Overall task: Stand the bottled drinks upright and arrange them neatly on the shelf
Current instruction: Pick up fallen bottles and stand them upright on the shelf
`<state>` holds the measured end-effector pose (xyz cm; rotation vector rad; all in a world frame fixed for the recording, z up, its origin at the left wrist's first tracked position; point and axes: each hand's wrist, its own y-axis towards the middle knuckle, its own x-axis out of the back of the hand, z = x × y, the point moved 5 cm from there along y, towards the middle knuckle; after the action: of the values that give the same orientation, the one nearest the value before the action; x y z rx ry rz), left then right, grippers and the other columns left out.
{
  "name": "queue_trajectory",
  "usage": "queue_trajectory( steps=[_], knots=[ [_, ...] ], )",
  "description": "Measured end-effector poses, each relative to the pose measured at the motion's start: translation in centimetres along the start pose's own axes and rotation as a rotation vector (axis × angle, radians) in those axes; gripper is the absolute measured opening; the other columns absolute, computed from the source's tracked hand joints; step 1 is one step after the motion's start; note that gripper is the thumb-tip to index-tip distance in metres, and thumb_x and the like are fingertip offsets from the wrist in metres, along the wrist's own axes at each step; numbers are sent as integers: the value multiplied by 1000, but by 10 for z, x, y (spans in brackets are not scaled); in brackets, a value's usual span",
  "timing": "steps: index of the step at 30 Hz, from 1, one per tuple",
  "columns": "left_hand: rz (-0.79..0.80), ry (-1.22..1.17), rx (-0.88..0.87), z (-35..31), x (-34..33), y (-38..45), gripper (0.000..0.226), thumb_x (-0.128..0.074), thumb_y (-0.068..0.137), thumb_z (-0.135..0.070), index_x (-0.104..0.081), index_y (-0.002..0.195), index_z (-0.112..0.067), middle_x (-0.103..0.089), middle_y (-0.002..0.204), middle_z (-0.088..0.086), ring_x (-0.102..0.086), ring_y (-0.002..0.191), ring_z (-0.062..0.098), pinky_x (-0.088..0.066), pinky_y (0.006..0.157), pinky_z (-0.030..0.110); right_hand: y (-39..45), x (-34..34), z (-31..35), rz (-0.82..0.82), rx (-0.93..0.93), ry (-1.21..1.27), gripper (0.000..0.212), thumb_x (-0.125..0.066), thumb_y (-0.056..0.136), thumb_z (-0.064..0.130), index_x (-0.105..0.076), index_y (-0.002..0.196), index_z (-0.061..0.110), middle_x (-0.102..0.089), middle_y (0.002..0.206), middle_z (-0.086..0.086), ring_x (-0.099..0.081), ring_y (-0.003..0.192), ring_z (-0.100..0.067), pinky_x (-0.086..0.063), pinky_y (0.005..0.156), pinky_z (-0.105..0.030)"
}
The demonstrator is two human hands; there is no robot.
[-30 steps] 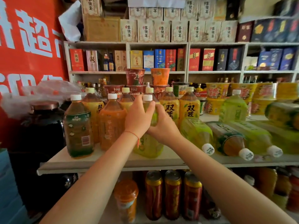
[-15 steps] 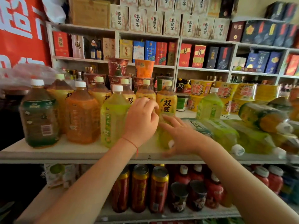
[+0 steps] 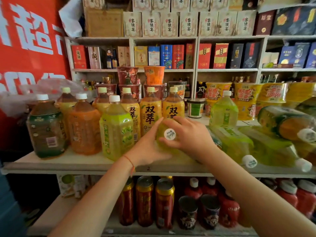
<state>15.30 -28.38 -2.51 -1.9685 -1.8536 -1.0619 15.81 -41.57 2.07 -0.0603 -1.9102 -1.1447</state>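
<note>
since 0.5 s ago, both hands have closed on a lying green tea bottle [image 3: 168, 141] and swung its white cap [image 3: 170, 134] toward the camera. the left hand [image 3: 147, 147] cups its side and underside, fingers curled round it; the right hand [image 3: 189, 135] wraps it from the right. step in hand: raising it. next it likely needs tipping upright beside the standing green tea bottle [image 3: 117, 130] on the shelf [image 3: 68, 164]. count: 10 bottles stand; about 3 more lie on the right, blurred.

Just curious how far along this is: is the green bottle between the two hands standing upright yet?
No, the green bottle lies tipped with its white cap facing the camera.
</note>
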Motion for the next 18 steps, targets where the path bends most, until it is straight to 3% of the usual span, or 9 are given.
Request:
queue_trajectory(
  steps=[2, 4, 6, 8, 11, 14, 16, 18],
  knots=[
    [-186, 2, -30, -7, 1, -2, 126, -93, 66, -34, -8, 158, -40, -38, 152, -17, -37, 139, 8, -34, 109, 26, 15, 18, -7, -117, -151, 137, 78, -22, 85, 81, -61, 114, 21, -65, 84, 3, -59, 68, -17, -39, 50, -24],
    [-398, 76, -68, -16, 2, -6, 123, -92, 63, -45, -13, 157, -36, -35, 155, -13, -36, 139, 8, -35, 113, 30, 31, 22, -13, -65, -338, 304, 73, -18, 85, 80, -56, 103, 20, -57, 71, 6, -55, 65, -16, -37, 51, -28],
    [-562, 153, -133, -28, 1, -9, 122, -90, 64, -49, -14, 157, -29, -33, 157, -6, -32, 136, 4, -34, 113, 29, 48, 7, -14, 50, -494, 641, 69, -25, 92, 74, -62, 102, 16, -64, 79, 1, -63, 78, -19, -47, 64, -32],
    [-676, 213, -170, -36, 2, -8, 120, -91, 65, -43, -15, 156, -23, -36, 152, 0, -39, 134, 10, -42, 111, 34, 60, -11, -9, 132, -587, 896, 74, -33, 93, 75, -68, 110, 12, -72, 99, -5, -67, 94, -23, -54, 85, -40],
    [-685, 249, -101, -34, 8, 2, 119, -91, 65, -40, -18, 156, -14, -36, 152, 4, -43, 137, 22, -48, 107, 42, 65, -25, -3, 116, -622, 925, 89, -37, 82, 82, -60, 127, 9, -67, 122, -10, -63, 112, -27, -49, 100, -49],
    [-672, 314, -86, -23, 17, 11, 120, -91, 66, -40, -16, 157, -16, -31, 159, 5, -39, 142, 23, -45, 111, 41, 66, -32, 0, 106, -544, 908, 57, -34, 100, 61, -56, 122, 14, -66, 105, -2, -62, 96, -19, -50, 91, -43],
    [-671, 316, -75, -13, 21, 15, 116, -91, 69, -35, -17, 156, -15, -29, 160, 7, -35, 145, 23, -41, 114, 43, 64, -34, 2, 127, -479, 861, 41, -32, 106, 45, -51, 132, 18, -64, 117, -2, -59, 103, -16, -48, 94, -38],
    [-671, 320, -48, -7, 23, 20, 113, -89, 72, -30, -15, 157, -12, -25, 162, 10, -29, 149, 26, -36, 118, 44, 60, -36, 1, 162, -433, 779, 45, -34, 107, 38, -39, 148, 19, -59, 135, -4, -57, 110, -15, -46, 93, -33]
  ],
)
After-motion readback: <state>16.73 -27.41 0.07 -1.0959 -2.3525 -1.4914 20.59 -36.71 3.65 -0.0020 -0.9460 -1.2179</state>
